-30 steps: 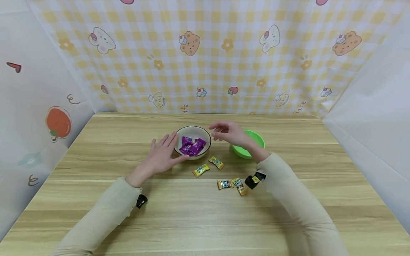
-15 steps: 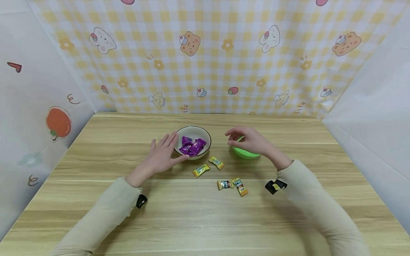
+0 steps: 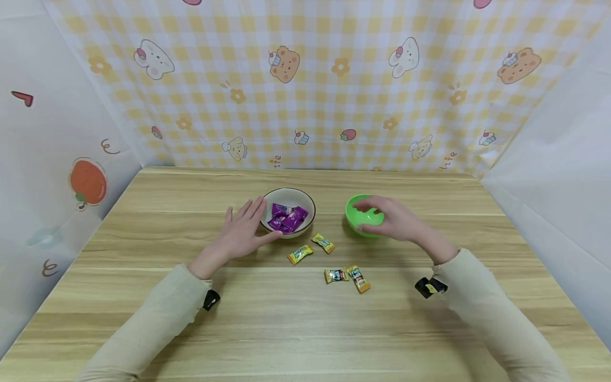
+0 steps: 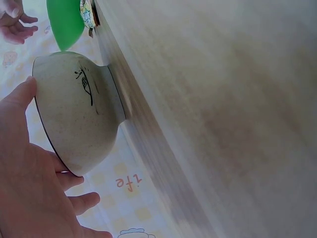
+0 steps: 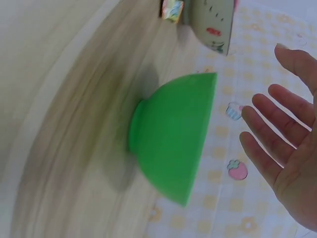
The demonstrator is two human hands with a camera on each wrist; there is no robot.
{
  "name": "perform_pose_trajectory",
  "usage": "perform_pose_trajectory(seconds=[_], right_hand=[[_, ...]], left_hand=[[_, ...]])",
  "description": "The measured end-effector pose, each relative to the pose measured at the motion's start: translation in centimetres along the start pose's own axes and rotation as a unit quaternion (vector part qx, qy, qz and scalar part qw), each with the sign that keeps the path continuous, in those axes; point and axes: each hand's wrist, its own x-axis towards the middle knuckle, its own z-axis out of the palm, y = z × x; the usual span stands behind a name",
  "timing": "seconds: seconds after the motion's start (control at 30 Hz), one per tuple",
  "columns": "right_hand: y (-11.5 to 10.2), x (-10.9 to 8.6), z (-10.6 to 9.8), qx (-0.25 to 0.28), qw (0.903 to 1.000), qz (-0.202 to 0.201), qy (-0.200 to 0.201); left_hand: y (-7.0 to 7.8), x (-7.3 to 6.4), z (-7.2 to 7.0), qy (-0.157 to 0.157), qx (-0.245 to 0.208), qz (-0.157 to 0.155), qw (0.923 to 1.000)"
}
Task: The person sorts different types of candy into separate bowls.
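A cream bowl (image 3: 309, 220) with a dark rim stands on the table with several purple-wrapped candies (image 3: 288, 218) in it. My left hand (image 3: 238, 231) rests on its left rim, fingers spread and fairly straight; in the left wrist view the thumb and a finger touch the edge. My right hand (image 3: 393, 218) hovers over the green bowl (image 3: 353, 223), partly hiding it. In the right wrist view that hand (image 5: 292, 134) holds nothing and stays apart from the green bowl (image 5: 173, 134), its fingers loosely bent.
Two yellow-wrapped candies, one left (image 3: 300, 254) and one right (image 3: 323, 243), lie in front of the cream bowl. Nearer the front lie another candy (image 3: 336, 275) and a fourth-coloured-alike candy (image 3: 358, 279) beside it. A checked cloth (image 3: 310, 106) hangs behind the table (image 3: 296, 329).
My right hand has moved right, from beside the cream bowl to over the green bowl. The left hand, both bowls and the candies have stayed in place.
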Motion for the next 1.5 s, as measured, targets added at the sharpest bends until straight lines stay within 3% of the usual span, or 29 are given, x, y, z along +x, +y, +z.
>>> perform_pose_trajectory(seconds=[0.4,0.83,0.93,1.0,1.13,1.23,1.27,1.33,1.43,1.5], right_hand=[[2.6,-2.0,0.0,-0.086,0.9944,0.035,0.051],[4.2,-2.1,0.1,-0.106,0.9884,0.108,0.007],[4.5,-2.1,0.1,-0.096,0.9880,0.121,-0.004],[4.7,-2.1,0.2,-0.090,0.9879,0.126,-0.011],[4.7,-2.1,0.1,-0.084,0.9870,0.135,-0.019],[4.7,-2.1,0.1,-0.084,0.9865,0.139,-0.022],[4.7,-2.1,0.1,-0.085,0.9863,0.140,-0.022],[4.8,-2.1,0.2,-0.086,0.9860,0.141,-0.022],[4.8,-2.1,0.2,-0.086,0.9860,0.141,-0.022],[4.8,-2.1,0.2,-0.085,0.9862,0.140,-0.023]], left_hand=[[0.0,0.0,0.0,0.001,-0.001,-0.001,1.0000],[-0.1,0.0,0.1,0.010,0.000,0.000,1.0000],[0.0,0.0,0.0,0.048,-0.007,0.013,0.9988],[0.1,-0.1,-0.2,0.095,-0.015,0.031,0.9949],[0.9,-0.4,-0.7,0.192,-0.043,0.074,0.9775],[1.9,-0.9,-1.1,0.218,-0.082,0.119,0.9651],[2.3,-1.1,-1.2,0.212,-0.096,0.134,0.9633],[3.0,-1.5,-1.3,0.168,-0.131,0.154,0.9649],[4.0,-2.1,-1.3,0.047,-0.194,0.147,0.9688],[4.4,-2.4,-1.2,-0.029,-0.224,0.127,0.9657]])
